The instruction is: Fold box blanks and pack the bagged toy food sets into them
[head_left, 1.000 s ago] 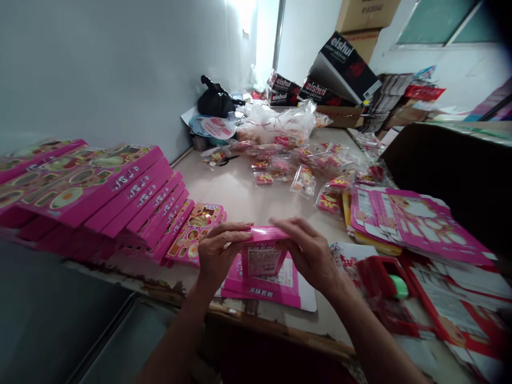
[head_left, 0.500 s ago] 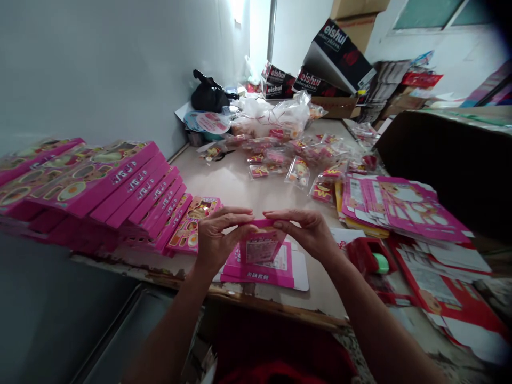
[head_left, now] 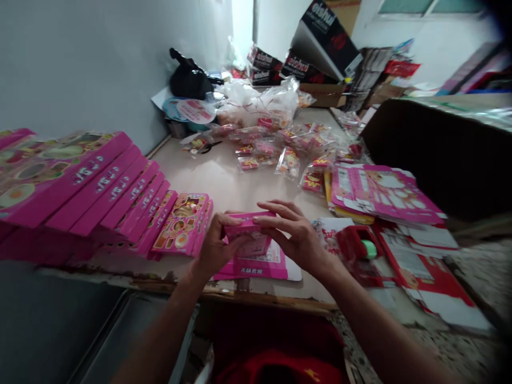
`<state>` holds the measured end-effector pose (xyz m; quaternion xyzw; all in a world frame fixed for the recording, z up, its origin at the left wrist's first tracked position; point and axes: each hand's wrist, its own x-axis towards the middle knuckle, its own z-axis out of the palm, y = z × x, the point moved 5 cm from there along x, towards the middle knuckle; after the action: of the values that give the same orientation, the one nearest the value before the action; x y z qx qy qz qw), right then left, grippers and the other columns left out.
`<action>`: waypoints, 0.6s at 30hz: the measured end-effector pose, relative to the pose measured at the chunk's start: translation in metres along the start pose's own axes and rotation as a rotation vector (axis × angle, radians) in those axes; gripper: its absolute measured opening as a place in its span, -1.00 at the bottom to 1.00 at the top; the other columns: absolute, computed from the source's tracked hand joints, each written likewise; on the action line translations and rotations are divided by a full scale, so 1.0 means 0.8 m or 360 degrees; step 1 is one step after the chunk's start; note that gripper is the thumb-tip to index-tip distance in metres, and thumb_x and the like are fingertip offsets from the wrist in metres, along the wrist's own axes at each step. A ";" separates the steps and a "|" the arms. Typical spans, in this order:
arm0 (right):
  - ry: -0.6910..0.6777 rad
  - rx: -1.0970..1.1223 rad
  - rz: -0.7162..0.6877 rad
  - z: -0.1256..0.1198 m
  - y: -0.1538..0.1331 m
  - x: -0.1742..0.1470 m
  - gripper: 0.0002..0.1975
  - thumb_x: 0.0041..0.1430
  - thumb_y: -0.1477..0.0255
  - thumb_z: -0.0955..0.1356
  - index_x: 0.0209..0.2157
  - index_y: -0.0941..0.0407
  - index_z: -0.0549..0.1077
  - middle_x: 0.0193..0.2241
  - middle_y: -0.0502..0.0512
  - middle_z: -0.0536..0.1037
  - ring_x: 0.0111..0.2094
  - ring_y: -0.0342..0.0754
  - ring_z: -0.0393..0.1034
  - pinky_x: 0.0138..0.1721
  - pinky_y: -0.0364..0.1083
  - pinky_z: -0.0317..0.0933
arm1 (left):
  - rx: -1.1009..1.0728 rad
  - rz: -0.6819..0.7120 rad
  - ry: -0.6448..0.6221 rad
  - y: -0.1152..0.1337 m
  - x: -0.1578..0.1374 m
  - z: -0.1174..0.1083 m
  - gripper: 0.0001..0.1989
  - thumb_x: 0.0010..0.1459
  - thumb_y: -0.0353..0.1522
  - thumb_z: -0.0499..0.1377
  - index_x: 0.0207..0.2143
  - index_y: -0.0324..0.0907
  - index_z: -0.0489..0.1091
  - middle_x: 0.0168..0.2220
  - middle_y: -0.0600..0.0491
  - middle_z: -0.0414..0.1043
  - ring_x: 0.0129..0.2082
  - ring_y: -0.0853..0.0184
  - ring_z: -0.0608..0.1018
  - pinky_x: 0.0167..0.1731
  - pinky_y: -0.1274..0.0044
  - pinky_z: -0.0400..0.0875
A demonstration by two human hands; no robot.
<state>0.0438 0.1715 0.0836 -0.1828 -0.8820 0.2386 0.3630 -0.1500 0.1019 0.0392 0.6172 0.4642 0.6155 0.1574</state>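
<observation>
Between my two hands stands a pink cardboard box (head_left: 251, 246), held upright over flat pink cartons (head_left: 276, 268) near the table's front edge. My left hand (head_left: 218, 240) grips the box's left side, thumb across its near face and fingers behind. On the right, my right hand (head_left: 291, 234) has its fingertips on the top edge and its thumb at the near side. The end of the box facing up looks closed. My fingers hide part of its faces.
Stacked pink boxes (head_left: 92, 181) lean along the left. Bagged toy pieces (head_left: 272, 144) cover the table's back. On the right lie flat pink cartons (head_left: 384, 194), a red tape dispenser (head_left: 358, 250), red printed sheets (head_left: 432, 282) and a large open carton (head_left: 424, 149).
The box's top has tilted toward me, showing more of its upper end. My left hand has curled closer round the side, and my right fingers have spread over the top. The view has shifted slightly.
</observation>
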 end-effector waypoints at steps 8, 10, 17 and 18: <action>0.0956 -0.0227 0.0960 -0.170 0.010 -0.170 -0.43 0.35 0.08 0.35 0.31 -0.08 0.29 0.11 0.19 0.55 0.05 0.13 0.50 0.02 0.11 0.41 | 0.0059 -0.0289 0.0558 0.062 -0.002 0.012 -0.80 0.18 -0.30 0.36 -0.25 -0.11 0.38 -0.25 0.12 0.41 -0.24 0.35 0.49 -0.20 0.54 0.43; 0.0935 -0.0365 0.1433 -0.199 0.021 -0.233 -0.55 0.27 0.01 0.38 -0.02 0.04 0.55 -0.19 0.18 0.65 -0.19 0.15 0.54 -0.14 0.10 0.41 | 0.0030 -0.0585 0.0253 0.067 -0.029 0.043 -0.80 0.19 -0.26 0.34 -0.27 -0.11 0.38 -0.33 0.15 0.42 -0.36 0.37 0.47 -0.35 0.56 0.41; 0.0419 -0.0086 0.1648 -0.178 0.056 -0.263 -0.58 0.13 0.00 0.43 -0.32 0.09 0.65 -0.27 0.14 0.65 -0.15 0.13 0.48 -0.07 0.04 0.29 | 0.0044 -0.0763 -0.0426 0.069 -0.107 0.135 -0.80 0.33 -0.18 0.19 -0.17 -0.11 0.45 -0.23 0.10 0.53 -0.23 0.31 0.54 -0.22 0.53 0.38; 0.0419 0.0021 0.1670 -0.175 0.061 -0.258 -0.58 0.09 0.00 0.45 -0.36 0.10 0.64 -0.32 0.13 0.65 -0.19 0.11 0.47 -0.10 0.03 0.28 | 0.0048 -0.0797 -0.0436 0.069 -0.108 0.138 -0.79 0.34 -0.17 0.18 -0.17 -0.11 0.44 -0.24 0.11 0.52 -0.24 0.31 0.53 -0.23 0.53 0.37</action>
<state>0.2906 0.1493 0.0297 -0.6248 -0.6177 0.3685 0.3037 -0.0124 0.0482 0.0070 0.5631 0.5857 0.4613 0.3565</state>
